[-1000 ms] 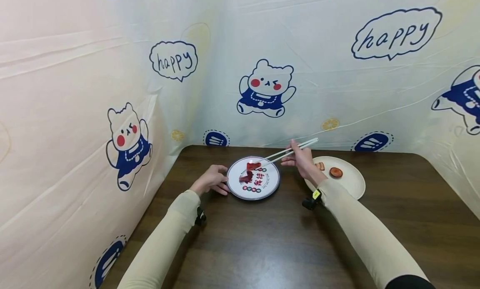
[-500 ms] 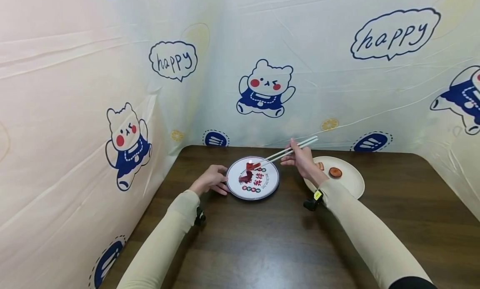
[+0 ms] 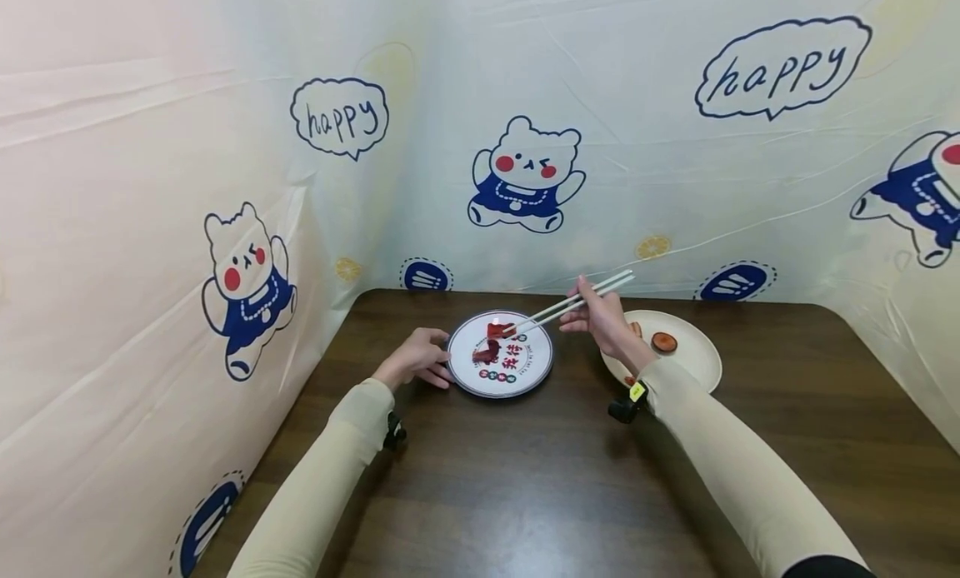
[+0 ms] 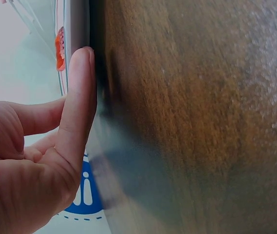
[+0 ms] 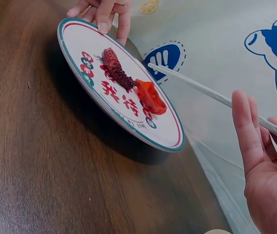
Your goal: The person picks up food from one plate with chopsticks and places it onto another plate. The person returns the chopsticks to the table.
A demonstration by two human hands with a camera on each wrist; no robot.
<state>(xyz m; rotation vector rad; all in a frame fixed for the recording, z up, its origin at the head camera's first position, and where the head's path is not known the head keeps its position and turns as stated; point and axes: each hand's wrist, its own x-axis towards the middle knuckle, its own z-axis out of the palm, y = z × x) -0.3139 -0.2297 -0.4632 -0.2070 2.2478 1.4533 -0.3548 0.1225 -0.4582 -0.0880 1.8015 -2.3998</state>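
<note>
My left hand (image 3: 414, 360) holds the left rim of a white, blue-edged plate (image 3: 536, 370); in the left wrist view one finger (image 4: 77, 97) lies straight along the plate's side. On that plate lie a bright red piece of food (image 5: 150, 97) and a dark red octopus tentacle piece (image 5: 116, 68) with suckers. My right hand (image 3: 603, 324) grips a pair of pale chopsticks (image 3: 552, 311) that point left. Their tips are over the red piece in the head view. In the right wrist view the visible tip stands apart from the food.
A cream plate (image 3: 697, 357) stands to the right, partly behind my right hand and wrist. It bears a round brown-edged slice (image 3: 663, 342) and other food pieces partly covered. The brown table (image 3: 510, 478) meets a patterned cloth (image 3: 420, 186) at the back.
The chopsticks' tips have come closer together and shifted slightly left over the red piece. Both hands stay nearly in place. The head view has shifted a little.
</note>
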